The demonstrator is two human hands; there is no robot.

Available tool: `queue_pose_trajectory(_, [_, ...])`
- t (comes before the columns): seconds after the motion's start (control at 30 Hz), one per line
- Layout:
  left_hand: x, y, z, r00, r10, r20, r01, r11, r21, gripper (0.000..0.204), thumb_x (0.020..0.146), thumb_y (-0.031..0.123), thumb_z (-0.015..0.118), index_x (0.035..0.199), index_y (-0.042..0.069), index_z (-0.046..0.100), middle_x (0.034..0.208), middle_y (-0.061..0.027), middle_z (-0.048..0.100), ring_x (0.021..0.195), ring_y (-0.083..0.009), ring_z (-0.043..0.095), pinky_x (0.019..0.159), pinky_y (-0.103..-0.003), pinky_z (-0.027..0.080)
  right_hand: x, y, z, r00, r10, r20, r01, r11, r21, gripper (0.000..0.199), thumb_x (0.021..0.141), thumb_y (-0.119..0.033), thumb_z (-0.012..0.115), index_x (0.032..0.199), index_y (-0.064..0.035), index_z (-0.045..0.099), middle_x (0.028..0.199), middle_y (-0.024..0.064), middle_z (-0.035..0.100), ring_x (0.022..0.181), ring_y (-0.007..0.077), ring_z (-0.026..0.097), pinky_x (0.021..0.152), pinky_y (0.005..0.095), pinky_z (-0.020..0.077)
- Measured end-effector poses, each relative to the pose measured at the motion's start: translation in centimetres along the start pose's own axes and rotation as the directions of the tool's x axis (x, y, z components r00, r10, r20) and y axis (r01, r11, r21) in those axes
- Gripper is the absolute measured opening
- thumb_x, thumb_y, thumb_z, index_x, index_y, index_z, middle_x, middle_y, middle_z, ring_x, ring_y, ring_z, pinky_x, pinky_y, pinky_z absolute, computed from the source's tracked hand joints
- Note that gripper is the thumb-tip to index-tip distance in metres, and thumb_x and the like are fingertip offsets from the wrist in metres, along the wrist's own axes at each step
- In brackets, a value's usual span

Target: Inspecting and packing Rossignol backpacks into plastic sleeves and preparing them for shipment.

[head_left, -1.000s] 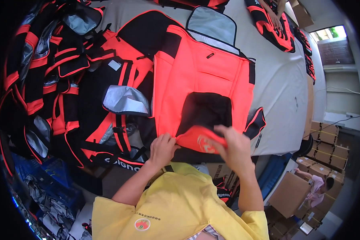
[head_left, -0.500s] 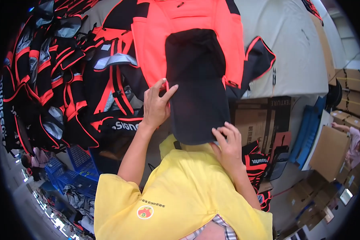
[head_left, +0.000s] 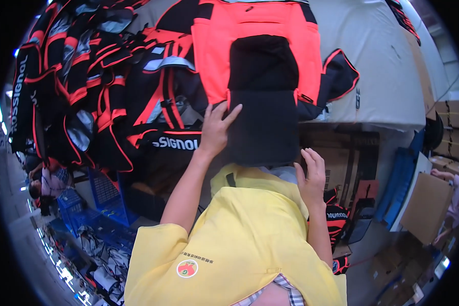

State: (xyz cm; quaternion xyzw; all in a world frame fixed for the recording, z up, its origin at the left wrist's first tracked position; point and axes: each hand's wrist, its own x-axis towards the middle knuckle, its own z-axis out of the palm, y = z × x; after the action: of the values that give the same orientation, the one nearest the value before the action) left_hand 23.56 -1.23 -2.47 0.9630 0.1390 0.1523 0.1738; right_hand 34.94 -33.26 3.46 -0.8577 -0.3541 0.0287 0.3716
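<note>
While the bright orange jacket with black trim [head_left: 260, 46] is lying flat on the grey cloth-covered table [head_left: 387, 86], its black fabric panel [head_left: 262, 125] is hanging over the near edge toward the person. Left hand [head_left: 215, 130], fingers spread wide, is pressing the panel's left edge, seemingly to keep it flat. Right hand [head_left: 311, 173], open and holding nothing, is hovering just beside the lower right corner. A heap of black-and-orange garments [head_left: 97, 86] is lying to the left.

Grey-covered table [head_left: 387, 76]; cardboard boxes [head_left: 426, 206] right; blue crates [head_left: 104, 196] on floor left.
</note>
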Motion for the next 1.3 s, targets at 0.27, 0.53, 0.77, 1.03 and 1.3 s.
queue_pose_trajectory(0.27, [-0.6,-0.9,0.2,0.999,-0.033,0.004,0.033,0.998,-0.049,0.072,0.091,-0.006,0.057,0.156,0.026,0.059,0.148,-0.0189,0.057,0.142,-0.0357,0.054,0.124,-0.060,0.032,1.7,0.3,1.5,0.992,-0.044,0.121,0.043,0.999,0.009,0.028,0.094,0.009,0.066,0.120,-0.0008,0.073,0.127,0.0181,0.068,0.118,0.0368,0.067,0.098,0.0408,0.0572])
queue_pose_trajectory(0.53, [0.0,-0.2,-0.2,0.998,-0.054,0.033,0.056,0.996,-0.065,0.075,0.088,-0.008,0.057,0.155,0.026,0.060,0.147,-0.0193,0.056,0.143,-0.0356,0.053,0.125,-0.059,0.031,3.2,0.2,1.3,0.986,0.007,0.164,-0.006,1.000,-0.007,0.026,0.093,0.004,0.069,0.118,-0.0002,0.074,0.121,0.0187,0.068,0.113,0.0375,0.067,0.096,0.0429,0.0577])
queue_pose_trajectory(0.77, [0.7,-0.5,-2.2,0.988,-0.154,0.025,0.155,0.952,-0.263,0.058,0.083,-0.010,0.061,0.135,0.012,0.073,0.143,-0.0214,0.059,0.138,-0.0402,0.055,0.121,-0.053,0.040,3.7,0.9,2.7,0.966,0.078,0.246,-0.074,0.997,-0.025,0.021,0.094,-0.004,0.072,0.115,-0.0002,0.073,0.117,0.0150,0.067,0.110,0.0345,0.066,0.093,0.0428,0.0566])
queue_pose_trajectory(1.03, [9.8,4.4,-1.1,0.993,0.076,0.095,-0.075,0.997,-0.020,0.073,0.087,0.047,0.080,0.144,0.005,0.062,0.140,-0.0202,0.061,0.139,-0.0393,0.052,0.120,-0.057,0.037,9.8,0.1,5.6,0.958,0.004,0.287,0.057,0.977,-0.206,0.026,0.094,-0.004,0.071,0.120,-0.0017,0.072,0.112,0.0166,0.068,0.112,0.0371,0.064,0.097,0.0452,0.0545])
queue_pose_trajectory(1.3, [8.5,2.4,1.0,0.976,0.041,0.214,-0.026,0.997,-0.073,0.072,0.088,0.051,0.078,0.146,0.012,0.062,0.137,-0.0163,0.061,0.130,-0.0318,0.054,0.117,-0.055,0.035,30.0,2.1,19.6,0.943,-0.305,0.130,0.314,0.948,-0.055,0.029,0.091,0.002,0.065,0.120,0.0017,0.068,0.112,0.0228,0.067,0.106,0.0434,0.063,0.092,0.0502,0.0540])
